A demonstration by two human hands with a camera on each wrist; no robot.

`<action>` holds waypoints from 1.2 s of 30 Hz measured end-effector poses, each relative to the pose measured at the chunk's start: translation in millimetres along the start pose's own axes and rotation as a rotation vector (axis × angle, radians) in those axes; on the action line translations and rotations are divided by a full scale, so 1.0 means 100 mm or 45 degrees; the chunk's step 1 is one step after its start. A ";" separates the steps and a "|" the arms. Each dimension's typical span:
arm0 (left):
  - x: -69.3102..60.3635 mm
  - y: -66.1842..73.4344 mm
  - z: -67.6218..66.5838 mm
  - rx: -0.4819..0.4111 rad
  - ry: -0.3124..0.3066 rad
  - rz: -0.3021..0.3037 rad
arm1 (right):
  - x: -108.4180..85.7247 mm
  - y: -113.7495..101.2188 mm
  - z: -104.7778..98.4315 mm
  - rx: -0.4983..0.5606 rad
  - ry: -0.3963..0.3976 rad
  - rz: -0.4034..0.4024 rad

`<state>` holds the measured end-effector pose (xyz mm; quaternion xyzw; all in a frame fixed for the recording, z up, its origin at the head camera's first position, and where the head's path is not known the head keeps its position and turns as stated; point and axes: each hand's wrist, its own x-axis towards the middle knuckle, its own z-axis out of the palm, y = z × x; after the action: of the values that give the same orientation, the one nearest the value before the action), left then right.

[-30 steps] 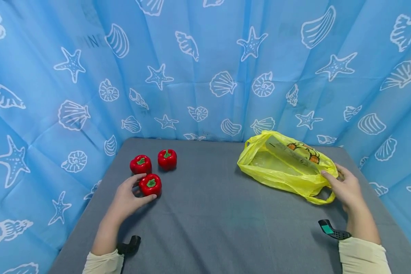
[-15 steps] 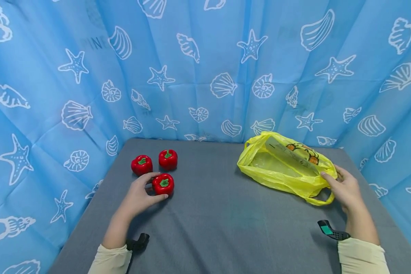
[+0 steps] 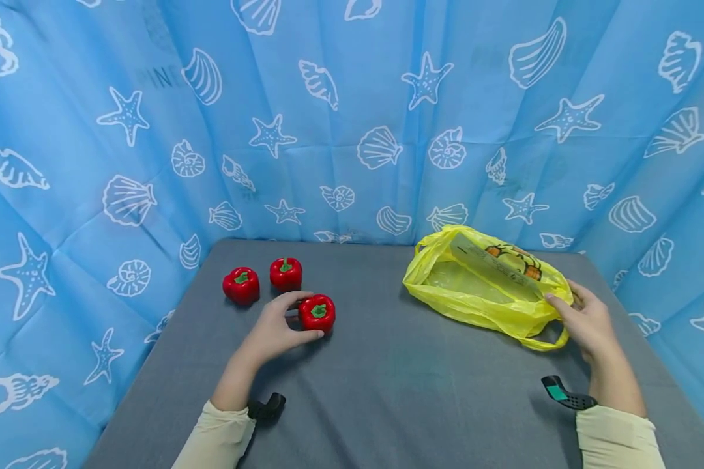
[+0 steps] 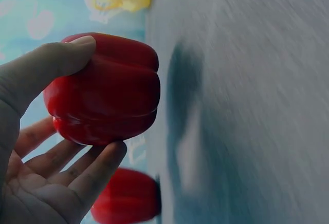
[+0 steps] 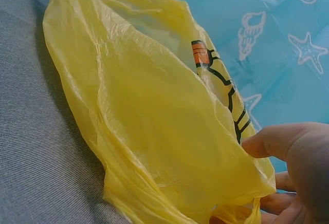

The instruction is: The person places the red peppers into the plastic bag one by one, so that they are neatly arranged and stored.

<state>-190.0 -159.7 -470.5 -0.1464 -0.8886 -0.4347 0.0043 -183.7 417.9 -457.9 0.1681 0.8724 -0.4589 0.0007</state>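
My left hand (image 3: 272, 333) holds a red bell pepper (image 3: 317, 314) between thumb and fingers, its green stem facing up. In the left wrist view the pepper (image 4: 105, 90) hangs above the cloth, with a shadow beneath. At the right, my right hand (image 3: 586, 324) pinches the near right edge of a yellow plastic bag (image 3: 475, 311) that lies with its mouth spread. The right wrist view shows the thumb on the film of the bag (image 5: 154, 116), with the other fingers partly hidden behind it.
Two more red peppers, one at the left (image 3: 241, 286) and one behind it (image 3: 285, 275), stand on the grey cloth-covered table (image 3: 375, 391). A blue curtain (image 3: 352, 117) with white shell prints rises along the back and sides.
My left hand has carried its pepper to the right, away from the other two peppers. My right hand keeps its pinch on the bag, which has barely moved.
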 end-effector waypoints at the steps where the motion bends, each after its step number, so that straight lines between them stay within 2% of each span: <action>1: 0.02 0.02 0.02 -0.009 -0.007 0.000 | 0.00 0.00 0.00 0.001 -0.001 -0.001; 6: 0.15 0.14 0.15 -0.076 -0.043 0.008 | -0.01 0.01 0.00 0.010 -0.004 0.003; 15: 0.39 0.36 0.34 -0.207 -0.106 0.075 | -0.01 0.00 0.00 0.008 -0.008 -0.015; 23: 0.59 0.54 0.56 -0.275 -0.133 0.098 | -0.03 -0.01 0.01 0.017 -0.030 -0.027; 29: 0.76 0.70 0.72 -0.322 -0.177 0.168 | -0.03 -0.01 0.04 0.017 -0.006 -0.018; 36: 1.01 0.91 0.91 -0.467 -0.252 0.224 | -0.02 -0.01 0.04 0.021 -0.003 -0.048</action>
<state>-252.0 -11.0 -443.3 -0.2636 -0.7745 -0.5705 -0.0716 -182.8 413.6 -459.1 0.1511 0.8716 -0.4664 -0.0082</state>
